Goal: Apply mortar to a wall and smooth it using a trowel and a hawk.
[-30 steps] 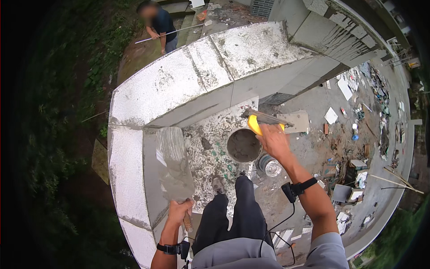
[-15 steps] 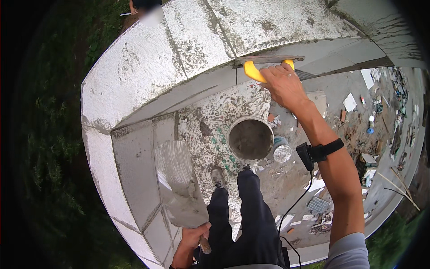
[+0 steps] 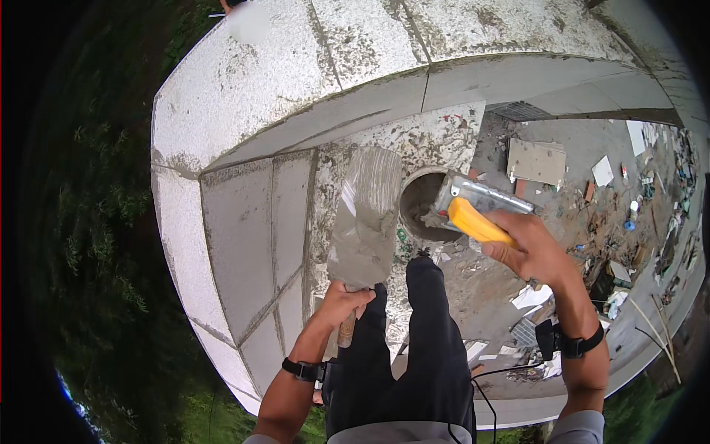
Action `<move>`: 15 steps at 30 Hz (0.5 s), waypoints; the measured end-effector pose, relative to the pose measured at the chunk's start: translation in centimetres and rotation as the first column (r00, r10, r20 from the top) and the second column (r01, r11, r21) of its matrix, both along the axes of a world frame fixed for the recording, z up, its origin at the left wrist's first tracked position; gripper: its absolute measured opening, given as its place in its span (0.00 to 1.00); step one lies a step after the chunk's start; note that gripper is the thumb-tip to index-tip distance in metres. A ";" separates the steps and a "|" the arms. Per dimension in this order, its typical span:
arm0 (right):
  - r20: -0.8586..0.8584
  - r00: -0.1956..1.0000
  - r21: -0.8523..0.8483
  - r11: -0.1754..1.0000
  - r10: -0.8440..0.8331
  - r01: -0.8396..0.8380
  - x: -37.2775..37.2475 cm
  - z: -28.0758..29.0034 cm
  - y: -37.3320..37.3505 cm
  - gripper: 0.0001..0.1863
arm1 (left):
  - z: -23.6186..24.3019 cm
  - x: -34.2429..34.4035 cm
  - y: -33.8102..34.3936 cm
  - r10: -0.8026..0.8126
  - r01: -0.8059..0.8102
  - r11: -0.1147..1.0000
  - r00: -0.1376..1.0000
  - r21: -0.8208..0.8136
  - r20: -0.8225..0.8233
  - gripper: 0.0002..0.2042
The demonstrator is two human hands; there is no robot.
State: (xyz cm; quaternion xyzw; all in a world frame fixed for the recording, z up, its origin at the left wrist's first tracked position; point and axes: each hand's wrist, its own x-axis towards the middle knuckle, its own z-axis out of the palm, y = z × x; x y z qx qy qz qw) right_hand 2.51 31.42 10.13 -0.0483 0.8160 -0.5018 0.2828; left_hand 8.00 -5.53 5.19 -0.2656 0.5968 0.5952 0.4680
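A broad, mortar-smeared trowel [image 3: 366, 211] extends forward from the left hand [image 3: 342, 303], fingers wrapped around its handle [image 3: 345, 330]. Right of it stands a bucket [image 3: 410, 196]; a yellow-handled float [image 3: 492, 198], clasped by the inward-angled right hand [image 3: 531, 248], overlaps the bucket's mouth.

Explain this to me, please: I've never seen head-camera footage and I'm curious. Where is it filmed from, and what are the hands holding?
There is no robot here, just two bare hands. The view comes from the left of two wide fisheye cameras worn on the head, looking down, so straight edges bend. The left hand grips a wide, flat, grey-smeared blade by its wooden handle. The right hand grips a yellow-handled tool, which overlaps the right side of a round bucket in the picture. Beside the bucket is a pale, stained surface; beyond it stands a low wall. Scraps litter the ground at right.
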 end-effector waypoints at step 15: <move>0.339 0.940 -0.118 0.991 -0.022 0.066 0.3 -1.3 -3.4 0.18 | -1.5 -0.4 1.5 -0.137 0.093 0.972 0.970 -0.215 -0.199 0.03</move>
